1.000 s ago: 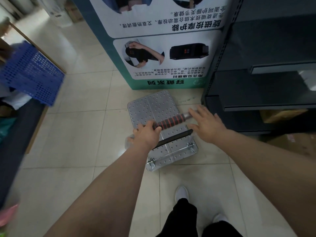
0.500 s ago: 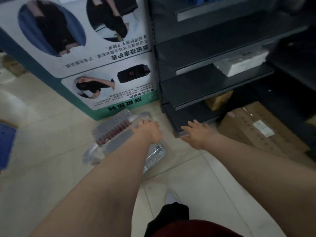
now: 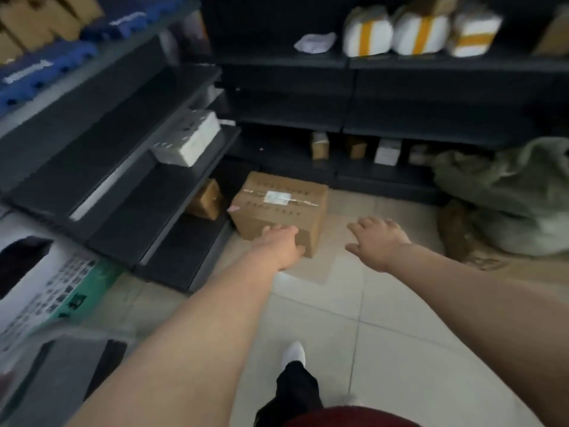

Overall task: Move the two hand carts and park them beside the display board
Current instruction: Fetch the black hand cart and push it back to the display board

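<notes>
The display board (image 3: 46,291), white with a green base and printed pictures, stands at the lower left against the dark shelving. Right below it, a blurred grey slab (image 3: 64,368) at the bottom left edge looks like the hand cart's platform; its handle is not visible. My left hand (image 3: 281,246) reaches forward over the floor with fingers loosely bent and nothing in it, in front of a cardboard box (image 3: 277,208). My right hand (image 3: 377,241) is held out beside it, fingers spread, empty. No second cart is in view.
Dark metal shelving (image 3: 147,192) runs along the left and the back, holding small boxes and white wrapped parcels (image 3: 418,32). A bulky greenish sack (image 3: 508,198) lies on the floor at the right. Pale floor tiles (image 3: 354,318) stretch ahead; my white shoe (image 3: 294,354) steps forward.
My left hand has let go of the cart's handle. The view has swung right, so board and cart slid to the lower left and the shelves and box came ahead.
</notes>
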### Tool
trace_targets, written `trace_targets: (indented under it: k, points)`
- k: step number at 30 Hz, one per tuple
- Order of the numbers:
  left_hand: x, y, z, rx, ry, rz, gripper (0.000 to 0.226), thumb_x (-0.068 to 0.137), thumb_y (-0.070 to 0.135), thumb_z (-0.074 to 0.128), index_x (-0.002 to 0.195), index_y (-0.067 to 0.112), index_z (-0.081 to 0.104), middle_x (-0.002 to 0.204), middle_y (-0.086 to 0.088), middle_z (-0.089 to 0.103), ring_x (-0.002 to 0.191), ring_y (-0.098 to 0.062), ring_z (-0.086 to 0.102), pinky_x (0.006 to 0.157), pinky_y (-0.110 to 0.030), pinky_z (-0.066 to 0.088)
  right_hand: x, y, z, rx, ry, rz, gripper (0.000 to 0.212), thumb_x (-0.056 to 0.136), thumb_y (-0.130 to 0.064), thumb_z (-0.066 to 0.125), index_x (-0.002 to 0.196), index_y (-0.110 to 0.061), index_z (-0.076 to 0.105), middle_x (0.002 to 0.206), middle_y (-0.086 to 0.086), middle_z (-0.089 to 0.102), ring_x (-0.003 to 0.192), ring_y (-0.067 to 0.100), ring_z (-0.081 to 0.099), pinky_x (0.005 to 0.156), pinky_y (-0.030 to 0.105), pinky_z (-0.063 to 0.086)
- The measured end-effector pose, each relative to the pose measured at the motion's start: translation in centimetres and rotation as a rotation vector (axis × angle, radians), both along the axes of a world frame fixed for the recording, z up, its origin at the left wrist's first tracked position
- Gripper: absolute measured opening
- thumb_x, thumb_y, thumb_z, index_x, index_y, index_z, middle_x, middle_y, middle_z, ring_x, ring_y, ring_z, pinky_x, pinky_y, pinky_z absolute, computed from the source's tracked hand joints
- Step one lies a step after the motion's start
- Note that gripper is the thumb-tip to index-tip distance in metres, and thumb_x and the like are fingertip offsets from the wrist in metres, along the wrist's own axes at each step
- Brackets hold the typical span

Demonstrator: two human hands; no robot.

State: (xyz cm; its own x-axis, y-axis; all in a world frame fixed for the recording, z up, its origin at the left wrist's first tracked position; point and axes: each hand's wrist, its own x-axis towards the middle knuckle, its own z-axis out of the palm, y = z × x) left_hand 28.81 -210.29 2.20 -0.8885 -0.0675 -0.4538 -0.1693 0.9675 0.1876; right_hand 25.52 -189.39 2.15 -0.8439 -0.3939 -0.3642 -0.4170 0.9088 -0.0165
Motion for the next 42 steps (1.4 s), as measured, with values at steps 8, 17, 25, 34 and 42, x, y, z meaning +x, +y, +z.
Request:
trace_targets:
  k: [8,17,25,34,42]
  points:
    - [-8.5,18.7,0.3,-0.021,0.069,-0.509,0.057,0.093,0.044,0.048,0.144,0.024,0.033,0.151,-0.009,0.031,0.137,-0.031,0.025,0.110,-0.048,0.028,1.4,17.5,0.3,-0.027,0.069,-0.478,0.055,0.093,-0.051,0.036,0.139,-0.020,0.038,0.146,0.006,0.038,0.139,0.025,0.026,0.111,0.046,0.027]
    - [-14.5,39.0,1.7,-0.014,0.254,-1.132,0.057,0.092,0.047,0.048,0.143,0.029,0.032,0.150,-0.004,0.027,0.139,-0.027,0.018,0.111,-0.053,0.017,4.0,33.0,0.5,-0.015,0.131,-1.016,0.055,0.094,-0.050,0.036,0.141,-0.020,0.035,0.148,0.006,0.035,0.142,0.026,0.022,0.113,0.048,0.022]
    - [-12.9,54.3,1.5,-0.068,0.306,-1.560,0.054,0.094,0.045,0.043,0.143,0.027,0.030,0.150,-0.008,0.026,0.139,-0.028,0.017,0.112,-0.056,0.016,11.1,40.9,0.4,0.023,0.151,-1.394,0.054,0.094,-0.051,0.036,0.139,-0.020,0.038,0.145,0.007,0.038,0.140,0.026,0.025,0.110,0.045,0.024]
    - [-3.7,73.1,1.3,-0.068,0.254,-1.809,0.057,0.095,0.046,0.045,0.146,0.026,0.030,0.154,-0.008,0.023,0.141,-0.029,0.017,0.113,-0.053,0.016,21.1,54.4,-0.8,-0.006,0.144,-1.726,0.055,0.095,-0.048,0.038,0.141,-0.018,0.037,0.149,0.008,0.035,0.142,0.025,0.022,0.113,0.047,0.021]
    - [4.4,92.4,2.7,-0.069,0.210,-1.833,0.057,0.094,0.048,0.044,0.145,0.026,0.031,0.151,-0.007,0.030,0.138,-0.029,0.024,0.108,-0.048,0.026,30.1,71.3,0.8,0.023,0.104,-1.849,0.055,0.095,-0.051,0.035,0.140,-0.020,0.037,0.147,0.005,0.037,0.140,0.025,0.025,0.110,0.045,0.028]
